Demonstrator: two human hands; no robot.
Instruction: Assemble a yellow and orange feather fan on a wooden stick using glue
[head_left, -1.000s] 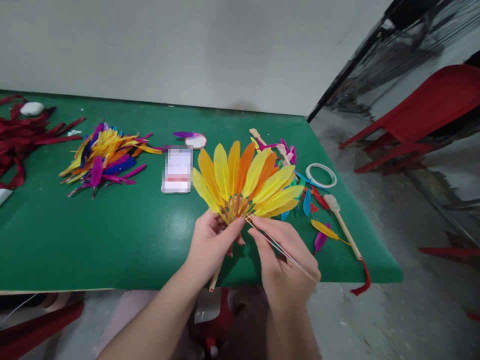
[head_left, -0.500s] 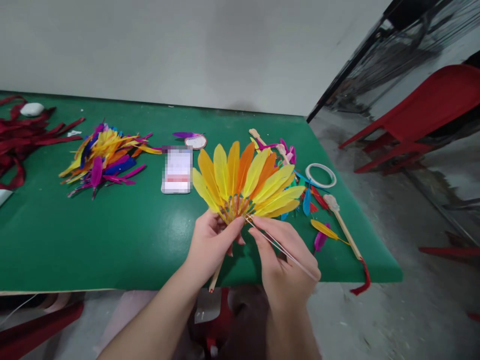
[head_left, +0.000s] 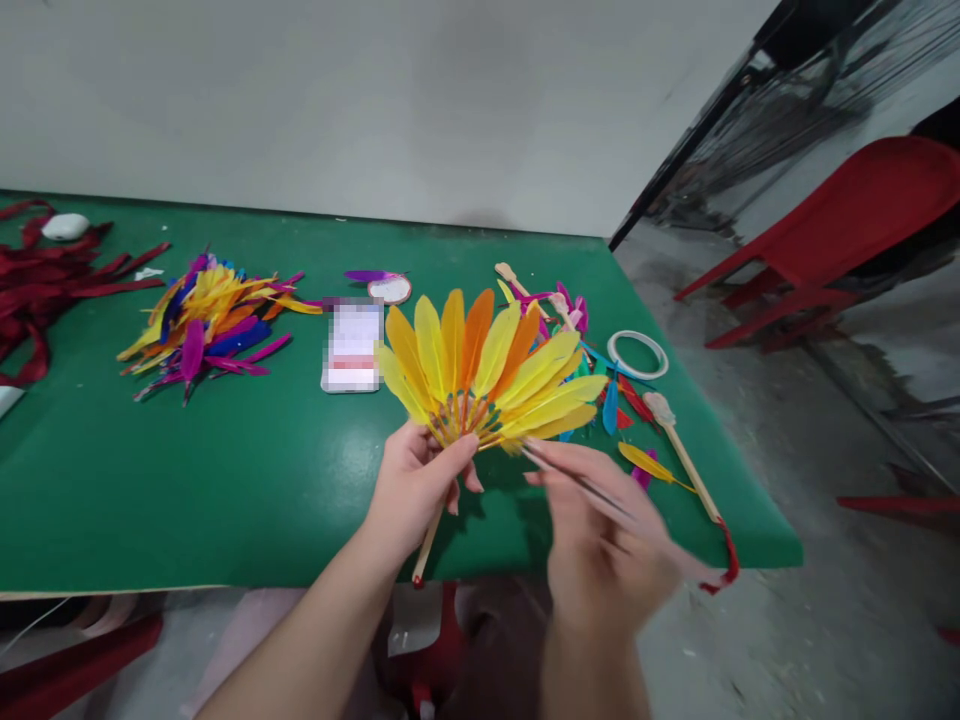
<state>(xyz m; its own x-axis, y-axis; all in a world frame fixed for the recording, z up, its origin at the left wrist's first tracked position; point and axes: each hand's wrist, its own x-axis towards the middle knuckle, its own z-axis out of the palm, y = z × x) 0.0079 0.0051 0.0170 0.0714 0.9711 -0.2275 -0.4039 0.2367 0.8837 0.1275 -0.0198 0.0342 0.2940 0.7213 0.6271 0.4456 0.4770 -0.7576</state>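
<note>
My left hand (head_left: 420, 480) is closed round the base of a feather fan (head_left: 491, 350), thumb on its front. Yellow and orange feathers spread upward from the fan, and its thin wooden handle (head_left: 427, 545) points down below my fingers. In my right hand (head_left: 607, 540), smeared by motion, is a pair of tweezers (head_left: 592, 487). Their tips are close to the lower right feathers; whether they touch them I cannot tell. Beyond my right hand lie a loose yellow feather (head_left: 649, 462) and a purple feather (head_left: 643, 474).
A pile of colourful feathers (head_left: 214, 320) lies left on the green table (head_left: 300, 480), beside a phone (head_left: 354, 345). On the right are a roll of white tape (head_left: 637, 354) and a wooden stick with a red tassel (head_left: 690, 455). Dark red ribbons (head_left: 52, 285) lie far left.
My right hand with the tweezers has moved right and down, away from the middle of the fan's base. My left hand still holds the fan, which has shifted slightly left.
</note>
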